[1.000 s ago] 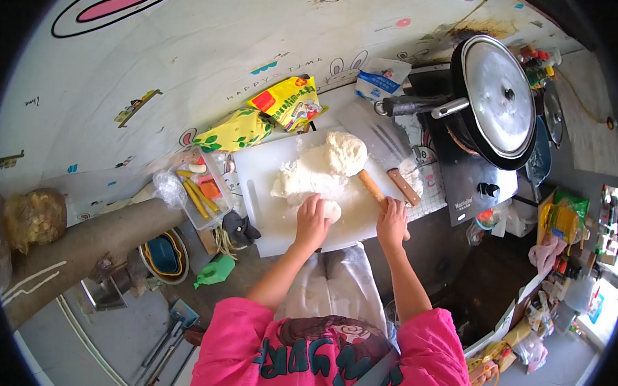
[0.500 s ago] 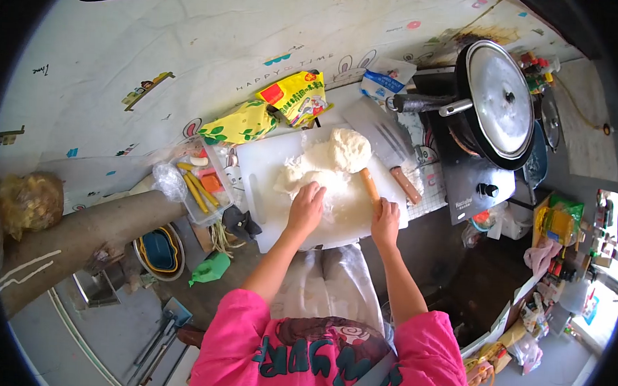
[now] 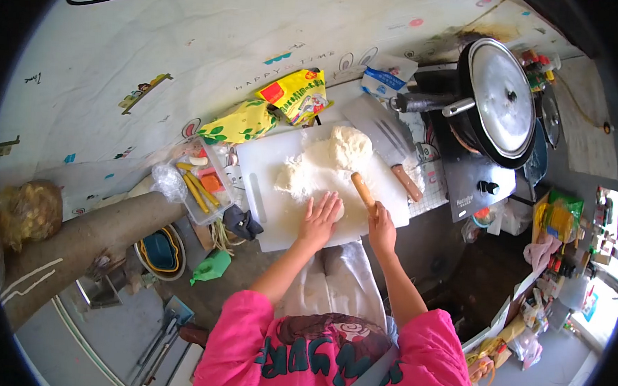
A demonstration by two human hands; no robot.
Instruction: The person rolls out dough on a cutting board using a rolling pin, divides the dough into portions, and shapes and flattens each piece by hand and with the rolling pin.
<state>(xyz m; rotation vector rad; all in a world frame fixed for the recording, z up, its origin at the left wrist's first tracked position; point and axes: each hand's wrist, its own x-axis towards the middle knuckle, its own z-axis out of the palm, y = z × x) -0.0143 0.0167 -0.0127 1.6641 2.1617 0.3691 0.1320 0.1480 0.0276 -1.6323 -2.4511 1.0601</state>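
Dough, a small piece [image 3: 340, 212] of it, shows at the fingertip side of the left hand [image 3: 318, 224], partly hidden beneath it. That hand has drawn back from the loose flour [image 3: 296, 178], now just beyond its fingers, and has gone from curled to flat with fingers spread, laid over the piece without gripping it. The change suggests the work has shifted from flouring the piece to pressing it on the cutting board [image 3: 266, 222]. The right hand [image 3: 381, 228] is closed around the near end of the rolling pin [image 3: 363, 190], which points away from it toward the large dough lump [image 3: 351, 148], apart from the small piece. A cleaver [image 3: 407, 183] lies beyond that hand, to its right.
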